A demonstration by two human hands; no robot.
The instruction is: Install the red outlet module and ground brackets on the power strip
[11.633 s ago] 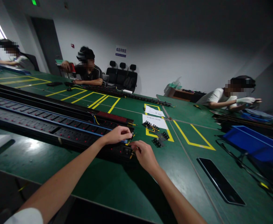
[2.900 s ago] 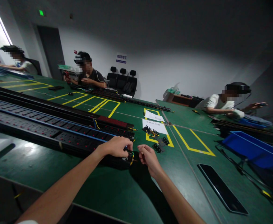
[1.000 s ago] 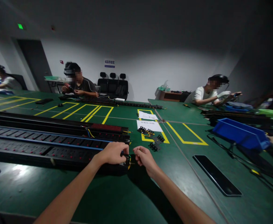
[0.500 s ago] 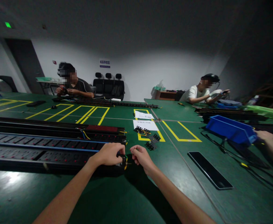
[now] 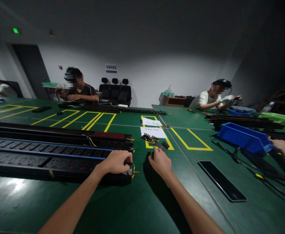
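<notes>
My left hand is closed over the right end of a long black power strip, whose row of sockets has small red parts. Green and yellow wires poke out of that end, just past my fingers. My right hand reaches over the table to small black perforated brackets. Its thumb and index finger look apart, with nothing visible between them. More black brackets with yellow wires lie just beyond it. The hand hides part of this group.
Other black strips lie behind mine. White papers and yellow tape frames mark the green table. To the right are a phone, black cables and a blue bin, with another person's hand at it. Co-workers sit across.
My right hand has moved away from the strip's wired end, forward and right to the brackets, covering the nearest ones. My left hand stays on the strip. The view has shifted slightly.
</notes>
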